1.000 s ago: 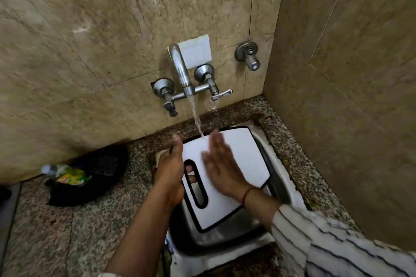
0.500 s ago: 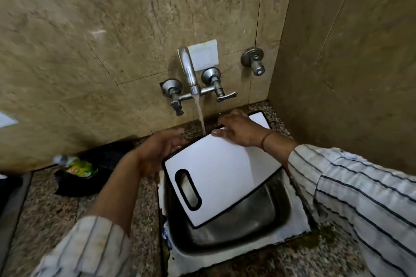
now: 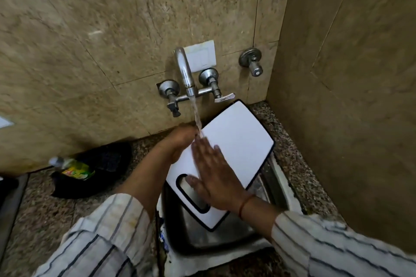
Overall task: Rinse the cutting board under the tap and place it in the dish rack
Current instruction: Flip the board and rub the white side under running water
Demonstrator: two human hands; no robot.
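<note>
Over the sink: my white cutting board [image 3: 236,141] lies tilted across the steel sink [image 3: 216,238], its far corner raised toward the wall, its handle slot nearest me.
Tap: the wall tap [image 3: 185,72] runs, and the stream of water [image 3: 197,117] lands at the board's left edge, close to my fingers.
Left hand: my left hand [image 3: 180,139] is closed around the board's left edge and holds it up; the fingertips are hidden under the board.
Right hand: my right hand [image 3: 213,171] lies flat on the wet face, fingers spread, thumb beside the handle slot; the motion blur hides the finer detail.
Counter: a green-labelled bottle [image 3: 74,170] lies against a dark cloth [image 3: 108,162] on the speckled granite, well apart from the sink on my left.
Sleeves: striped and pushed back from both wrists.
</note>
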